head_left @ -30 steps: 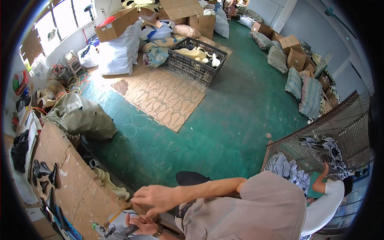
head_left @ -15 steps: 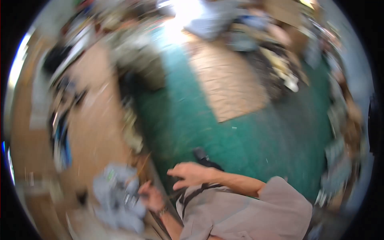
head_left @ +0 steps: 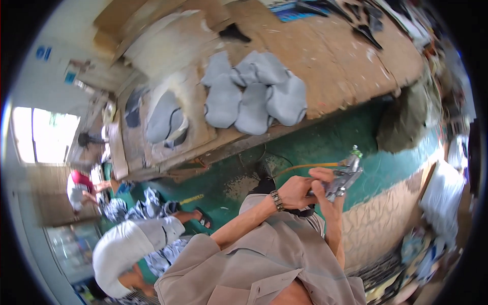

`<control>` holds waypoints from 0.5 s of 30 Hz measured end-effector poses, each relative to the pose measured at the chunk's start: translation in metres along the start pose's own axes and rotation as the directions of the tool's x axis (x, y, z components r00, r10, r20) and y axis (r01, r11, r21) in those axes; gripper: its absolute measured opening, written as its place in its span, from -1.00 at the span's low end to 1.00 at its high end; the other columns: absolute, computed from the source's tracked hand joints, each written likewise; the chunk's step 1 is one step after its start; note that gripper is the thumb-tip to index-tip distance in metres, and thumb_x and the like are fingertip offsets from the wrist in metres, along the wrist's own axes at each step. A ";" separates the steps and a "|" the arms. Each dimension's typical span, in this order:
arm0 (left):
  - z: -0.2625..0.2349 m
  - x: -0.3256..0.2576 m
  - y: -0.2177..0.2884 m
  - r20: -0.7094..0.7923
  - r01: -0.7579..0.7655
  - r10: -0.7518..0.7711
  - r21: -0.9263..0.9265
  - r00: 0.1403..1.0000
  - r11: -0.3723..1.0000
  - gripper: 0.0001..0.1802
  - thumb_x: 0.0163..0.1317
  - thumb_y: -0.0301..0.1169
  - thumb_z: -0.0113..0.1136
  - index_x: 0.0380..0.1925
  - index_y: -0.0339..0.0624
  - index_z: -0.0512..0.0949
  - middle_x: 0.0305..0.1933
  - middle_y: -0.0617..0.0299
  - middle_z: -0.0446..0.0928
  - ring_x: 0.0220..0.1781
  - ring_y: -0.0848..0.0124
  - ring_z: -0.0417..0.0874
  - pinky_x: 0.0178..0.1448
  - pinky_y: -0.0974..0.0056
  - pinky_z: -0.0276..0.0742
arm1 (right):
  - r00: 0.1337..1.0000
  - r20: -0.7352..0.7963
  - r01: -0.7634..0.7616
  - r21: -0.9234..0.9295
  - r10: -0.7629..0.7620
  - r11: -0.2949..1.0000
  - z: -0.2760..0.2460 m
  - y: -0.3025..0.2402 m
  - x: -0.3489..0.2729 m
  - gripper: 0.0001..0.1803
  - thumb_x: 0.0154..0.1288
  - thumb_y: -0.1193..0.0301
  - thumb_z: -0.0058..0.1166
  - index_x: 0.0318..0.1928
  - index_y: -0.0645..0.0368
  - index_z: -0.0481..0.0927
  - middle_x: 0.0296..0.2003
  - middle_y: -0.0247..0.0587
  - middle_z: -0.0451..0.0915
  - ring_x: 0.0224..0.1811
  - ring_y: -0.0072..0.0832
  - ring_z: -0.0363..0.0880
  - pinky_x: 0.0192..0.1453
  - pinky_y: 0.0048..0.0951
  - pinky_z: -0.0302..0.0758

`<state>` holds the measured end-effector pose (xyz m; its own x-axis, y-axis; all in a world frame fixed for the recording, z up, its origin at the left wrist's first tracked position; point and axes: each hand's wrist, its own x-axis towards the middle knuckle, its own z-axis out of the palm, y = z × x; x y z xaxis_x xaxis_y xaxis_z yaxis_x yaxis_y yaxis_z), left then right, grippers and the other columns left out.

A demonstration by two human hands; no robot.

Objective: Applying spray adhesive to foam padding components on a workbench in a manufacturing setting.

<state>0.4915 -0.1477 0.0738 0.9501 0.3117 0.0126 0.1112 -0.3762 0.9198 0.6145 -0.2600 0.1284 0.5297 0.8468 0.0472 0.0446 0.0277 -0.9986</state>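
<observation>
Both hands meeting on a metal pneumatic tool [head_left: 344,178] held in the air above the green floor [head_left: 305,147], clear of the wooden bench [head_left: 325,56]; left hand [head_left: 296,192] wrapped shut around the tool's rear, right hand [head_left: 325,195] closed on its underside, fingers curled; orange hose [head_left: 305,166] trailing from the body; grey upholstery pieces [head_left: 254,96] lying on the bench, untouched; seemingly checking or readying the tool; next move likely calls for swinging it toward the bench.

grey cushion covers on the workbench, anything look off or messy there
Nothing looks damaged. The grey cushion covers lie loosely overlapped in a heap on the workbench, not stacked square. Both hands, left hand and right hand, hold a metal air tool away from them.
</observation>
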 end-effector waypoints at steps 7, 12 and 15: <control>-0.196 -0.072 -0.068 -0.579 0.161 0.109 0.394 0.808 0.905 -0.66 0.07 -0.33 0.50 -0.13 -0.16 0.73 -0.07 0.05 0.71 0.05 0.02 0.68 0.19 0.01 0.59 | 0.949 0.207 0.310 -0.462 -0.239 0.831 0.021 -0.041 0.079 -0.80 0.34 0.62 0.27 -0.04 0.25 0.74 -0.06 -0.23 0.64 -0.14 -0.48 0.63 -0.18 -0.52 0.52; -0.383 -0.211 -0.182 -0.789 0.635 0.192 0.591 0.584 0.498 -0.69 0.08 -0.45 0.43 -0.12 -0.18 0.73 0.00 0.08 0.69 0.13 0.04 0.63 0.28 0.00 0.52 | 0.970 0.242 0.131 -0.500 -0.006 0.856 0.066 -0.042 0.091 -0.81 0.42 0.49 0.28 -0.02 0.30 0.73 -0.11 -0.15 0.63 -0.16 -0.40 0.60 -0.13 -0.44 0.49; -0.455 -0.264 -0.236 -0.844 0.763 0.067 0.513 0.533 0.394 -0.61 0.07 -0.31 0.52 -0.04 -0.01 0.77 0.23 0.12 0.60 0.30 0.09 0.54 0.37 0.02 0.47 | 0.945 0.254 -0.029 -0.562 0.206 0.827 0.100 -0.025 0.086 -0.76 0.40 0.48 0.27 0.01 0.32 0.74 -0.11 -0.17 0.64 -0.18 -0.43 0.60 -0.15 -0.46 0.48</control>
<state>0.0823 0.2558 0.0322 0.2675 0.8771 0.3989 0.9180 -0.3578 0.1711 0.5741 -0.1352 0.1550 0.2943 0.9409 -0.1675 0.4970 -0.3004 -0.8141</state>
